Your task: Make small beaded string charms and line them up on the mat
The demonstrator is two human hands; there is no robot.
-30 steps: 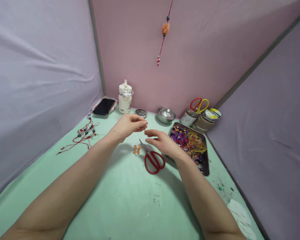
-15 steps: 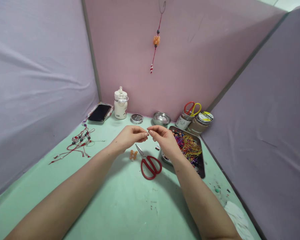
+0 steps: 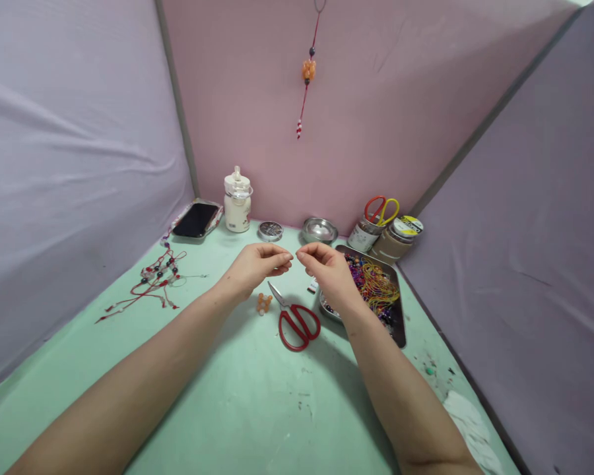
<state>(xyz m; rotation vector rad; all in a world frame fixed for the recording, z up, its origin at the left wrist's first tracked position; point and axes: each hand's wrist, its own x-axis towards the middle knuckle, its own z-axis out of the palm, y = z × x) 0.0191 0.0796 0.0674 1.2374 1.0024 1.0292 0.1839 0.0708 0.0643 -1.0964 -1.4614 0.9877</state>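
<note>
My left hand (image 3: 258, 265) and my right hand (image 3: 328, 267) face each other above the table, both pinched, their fingertips a small gap apart. Whatever sits between the fingers is too fine to make out. Below the left hand lies a small orange bead cluster (image 3: 264, 303) with a pale bead at its bottom. Red-handled scissors (image 3: 297, 322) rest just right of it, blades slightly parted and pointing up-left. Beside the right wrist is a metal tray (image 3: 400, 315) of beads and yellow cords, partly covered by that hand.
Red beaded cords (image 3: 158, 277) and a phone (image 3: 196, 220) lie left. Along the back stand a white bottle (image 3: 237, 204), a round tin (image 3: 270, 230), a metal bowl (image 3: 319, 231), a jar with scissors (image 3: 363, 234) and a lidded jar (image 3: 398, 239). A beaded string (image 3: 309, 70) hangs on the wall.
The fingertips of my two hands have drawn slightly apart. The whole view has shifted a little, with things sitting marginally higher. The scissors and the orange bead cluster stay in place on the table.
</note>
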